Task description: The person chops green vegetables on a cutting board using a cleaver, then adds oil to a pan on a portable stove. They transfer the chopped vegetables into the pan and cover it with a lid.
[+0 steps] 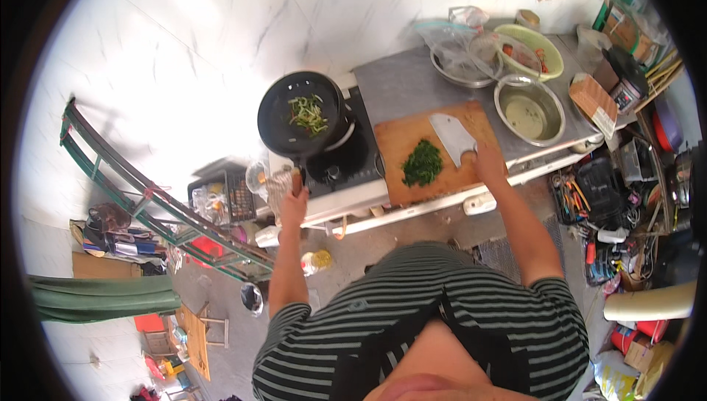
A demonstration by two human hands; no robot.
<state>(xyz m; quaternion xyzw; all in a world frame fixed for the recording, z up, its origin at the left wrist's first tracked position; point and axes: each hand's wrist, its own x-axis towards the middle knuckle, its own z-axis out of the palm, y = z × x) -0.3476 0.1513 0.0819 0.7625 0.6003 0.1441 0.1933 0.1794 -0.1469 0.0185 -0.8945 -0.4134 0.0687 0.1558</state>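
With my left hand I grip the handle of a black frying pan. Sliced green and pale vegetables lie inside it. The pan is over the left part of a black glass cooktop; whether it rests there or is lifted I cannot tell. My right hand is closed around the handle of a cleaver. Its broad blade lies over a wooden cutting board, apart from a heap of chopped leafy greens. A striped cloth hangs beside my left hand.
A steel bowl of liquid stands right of the board. Behind it are a yellow-green colander and another metal bowl with plastic bags. A rice cooker stands far right. A green ladder leans left; an oil bottle is on the floor.
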